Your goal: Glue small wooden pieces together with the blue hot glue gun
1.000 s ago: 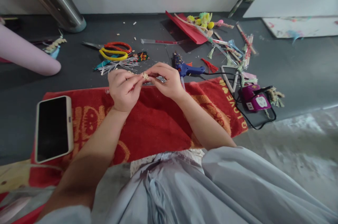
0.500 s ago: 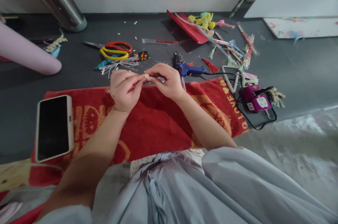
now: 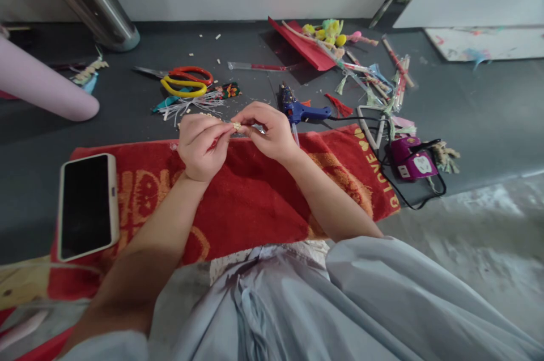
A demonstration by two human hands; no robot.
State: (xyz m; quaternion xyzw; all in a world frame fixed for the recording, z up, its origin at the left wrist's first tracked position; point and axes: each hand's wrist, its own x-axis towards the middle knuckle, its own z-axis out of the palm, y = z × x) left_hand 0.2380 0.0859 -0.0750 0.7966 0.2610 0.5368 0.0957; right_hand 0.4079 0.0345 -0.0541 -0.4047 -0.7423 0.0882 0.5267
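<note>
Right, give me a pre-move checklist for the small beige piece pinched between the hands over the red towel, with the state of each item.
1. Small beige piece pinched by fingertips of both left hand and right hand: ok.
2. Red towel lies under the hands to catch a drop: ok.
3. Blue glue gun lies apart from the right hand, just behind it: ok.
4. Glue gun's black cord runs to the purple plug block; whether it is hot: cannot tell.
5. Yellow-and-red scissors lie clear of both hands: ok.
6. Cream-cased phone overhangs the towel's left edge: not ok.
</note>
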